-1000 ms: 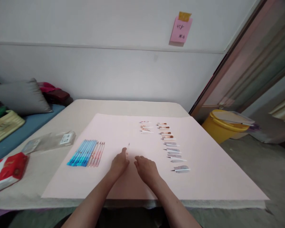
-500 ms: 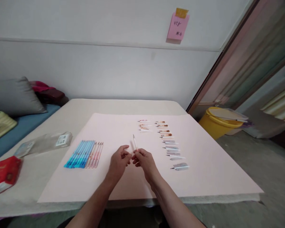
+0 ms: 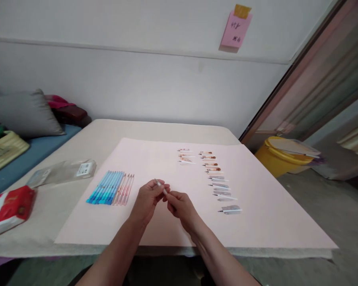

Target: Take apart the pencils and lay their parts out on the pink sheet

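A slim pale pen [image 3: 161, 186] is held between my two hands over the middle of the pink sheet [image 3: 164, 228]. Its tip slants up and left across the fingers of my left hand [image 3: 147, 200], which are closed round its front part. My right hand [image 3: 180, 204] pinches the rear part; the fingers hide much of the barrel. To the left lie several blue pens [image 3: 106, 188] side by side, with several pinkish clear pens [image 3: 125, 190] next to them. On the right, white pen refills [image 3: 225, 198] lie beside small grey, brown and pink pieces [image 3: 231, 207] in two columns.
A clear plastic bag [image 3: 64, 172] and a red-and-white packet [image 3: 10, 210] lie on the left of the cloth-covered table [image 3: 164, 127]. A yellow bucket [image 3: 267, 159] stands beyond the right edge. The white wall [image 3: 155, 87] rises behind the table.
The left hand has closed round the front part of the pen. The pen has tipped from nearly upright to leaning left. The view has shifted slightly.
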Motion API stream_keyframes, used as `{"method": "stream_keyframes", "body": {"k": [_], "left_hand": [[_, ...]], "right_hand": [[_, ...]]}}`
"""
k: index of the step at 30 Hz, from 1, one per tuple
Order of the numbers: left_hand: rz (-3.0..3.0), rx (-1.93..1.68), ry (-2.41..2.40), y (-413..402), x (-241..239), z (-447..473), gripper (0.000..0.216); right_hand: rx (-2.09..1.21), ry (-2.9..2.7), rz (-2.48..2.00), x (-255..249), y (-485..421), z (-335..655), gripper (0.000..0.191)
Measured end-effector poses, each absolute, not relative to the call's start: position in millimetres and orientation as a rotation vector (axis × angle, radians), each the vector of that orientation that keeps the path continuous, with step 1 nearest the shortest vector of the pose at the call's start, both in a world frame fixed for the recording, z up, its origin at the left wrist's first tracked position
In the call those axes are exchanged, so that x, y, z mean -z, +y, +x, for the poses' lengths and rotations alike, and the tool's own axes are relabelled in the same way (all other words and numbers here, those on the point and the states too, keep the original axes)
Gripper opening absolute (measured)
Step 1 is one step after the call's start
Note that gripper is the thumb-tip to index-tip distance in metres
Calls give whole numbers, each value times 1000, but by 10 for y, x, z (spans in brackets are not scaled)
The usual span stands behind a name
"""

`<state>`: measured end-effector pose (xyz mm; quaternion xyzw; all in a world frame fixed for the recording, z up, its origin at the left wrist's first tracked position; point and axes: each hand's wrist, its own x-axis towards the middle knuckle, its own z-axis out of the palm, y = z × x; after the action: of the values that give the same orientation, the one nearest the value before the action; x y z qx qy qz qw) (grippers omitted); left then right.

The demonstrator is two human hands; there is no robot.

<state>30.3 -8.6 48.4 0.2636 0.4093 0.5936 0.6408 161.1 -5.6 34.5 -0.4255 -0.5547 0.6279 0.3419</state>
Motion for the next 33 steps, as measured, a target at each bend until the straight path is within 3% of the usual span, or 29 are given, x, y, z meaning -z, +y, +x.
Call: {"method": "stream_keyframes", "body": {"k": [4,6,21,29,33], "left_hand": [[644,-1410,1071,-85,-451,320,17],[634,-1402,1088,-75,-447,317,18],[573,-1339,875,-36,-471,243,41],[634,-1346,1186,-44,-386,237,31],[604,-1351,1034,-48,-441,242,37]], "right_hand": [[-1091,-1743,-1220,-327,-102,1575,34],[-1014,-1782,-1257,-311,-107,1572,33],[-1185,-1719,-1228,-369,-52,1683,32],[-1041,-1822,-1261,-349,-94,1676,30],[-1059,-1788,-1261,-363,-90,1669,31]]}}
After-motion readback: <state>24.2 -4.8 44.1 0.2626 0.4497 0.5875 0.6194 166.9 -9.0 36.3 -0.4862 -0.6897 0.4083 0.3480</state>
